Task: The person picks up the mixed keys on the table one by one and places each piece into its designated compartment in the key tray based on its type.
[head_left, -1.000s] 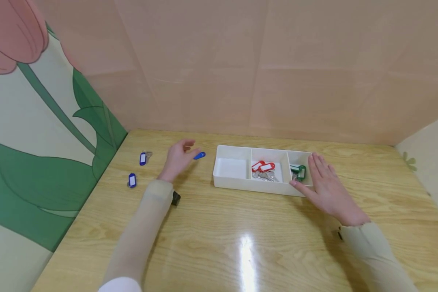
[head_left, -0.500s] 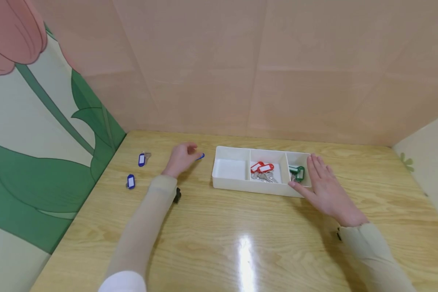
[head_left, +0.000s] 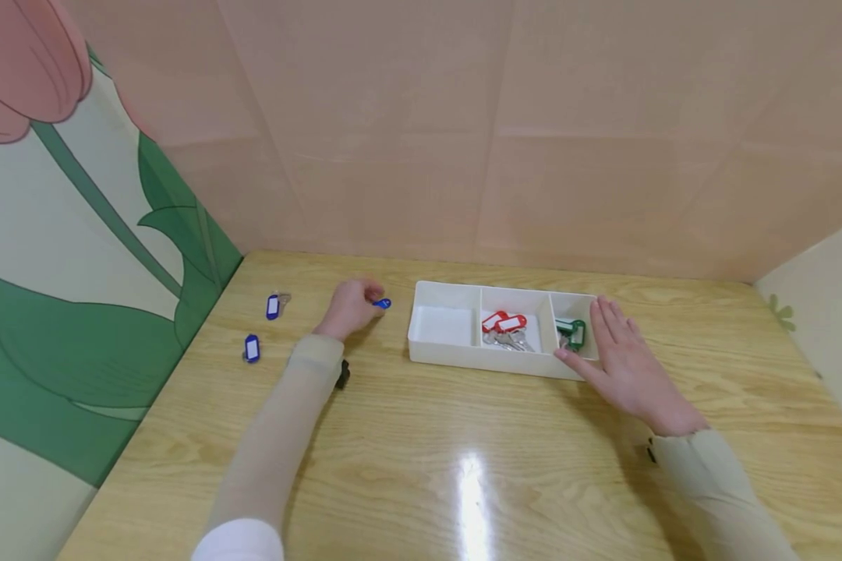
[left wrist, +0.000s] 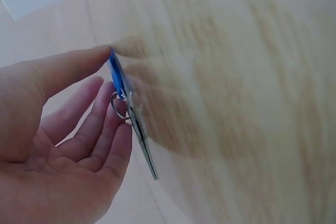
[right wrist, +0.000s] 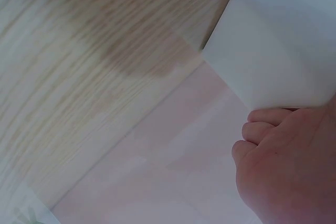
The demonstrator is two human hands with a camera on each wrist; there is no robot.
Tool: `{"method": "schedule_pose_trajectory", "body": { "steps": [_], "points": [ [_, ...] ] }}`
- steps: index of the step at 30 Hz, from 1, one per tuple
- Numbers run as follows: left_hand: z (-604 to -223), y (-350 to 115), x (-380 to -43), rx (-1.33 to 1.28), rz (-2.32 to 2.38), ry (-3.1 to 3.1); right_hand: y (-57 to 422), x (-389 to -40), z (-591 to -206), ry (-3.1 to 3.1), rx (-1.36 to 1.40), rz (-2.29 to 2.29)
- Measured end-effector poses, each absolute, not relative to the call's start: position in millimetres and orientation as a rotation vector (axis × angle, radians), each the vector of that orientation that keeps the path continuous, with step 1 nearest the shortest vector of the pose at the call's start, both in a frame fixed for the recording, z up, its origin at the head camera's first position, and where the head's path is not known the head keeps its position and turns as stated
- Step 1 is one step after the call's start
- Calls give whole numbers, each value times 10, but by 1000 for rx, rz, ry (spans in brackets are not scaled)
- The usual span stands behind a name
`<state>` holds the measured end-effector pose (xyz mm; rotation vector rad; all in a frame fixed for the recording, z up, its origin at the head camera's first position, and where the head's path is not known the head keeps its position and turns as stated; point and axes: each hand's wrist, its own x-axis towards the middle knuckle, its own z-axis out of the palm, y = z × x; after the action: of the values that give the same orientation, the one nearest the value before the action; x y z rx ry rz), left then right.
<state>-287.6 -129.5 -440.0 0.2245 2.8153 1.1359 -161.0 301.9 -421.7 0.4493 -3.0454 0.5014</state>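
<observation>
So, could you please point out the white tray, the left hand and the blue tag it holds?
White tray [head_left: 494,360]: head view, front wall.
Left hand [head_left: 349,308]: head view, back of hand.
Blue tag [left wrist: 116,72]: left wrist view, blue plastic body.

tray [head_left: 456,354]: smooth plastic | tabletop [head_left: 393,444]: glossy wood-grain | blue tag [left wrist: 115,72]: plastic | key [left wrist: 144,144]: silvery metal

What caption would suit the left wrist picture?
A left hand pinches a blue plastic key tag with a silver metal key, at a wood-grain table.
</observation>
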Motion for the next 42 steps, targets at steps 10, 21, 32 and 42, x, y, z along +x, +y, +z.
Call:
{"method": "schedule_pose_trajectory", "body": {
  "steps": [10,21,32,42],
  "points": [
    [-4365,-1283,-2842,274,1074,2783,3019,-1610,-4216,-3039,445,510],
    [-4299,-1295,-2785,362,1056,2804,3019,-1597,-4214,-3025,451,514],
    [-4267,-1335,-2736,385,1107,2839,3002,-1598,-4207,-3033,449,511],
    [-4279,-1378,-2696,316,1215,2828,3016,-1612,-4224,-3027,452,510]
  ]
}}
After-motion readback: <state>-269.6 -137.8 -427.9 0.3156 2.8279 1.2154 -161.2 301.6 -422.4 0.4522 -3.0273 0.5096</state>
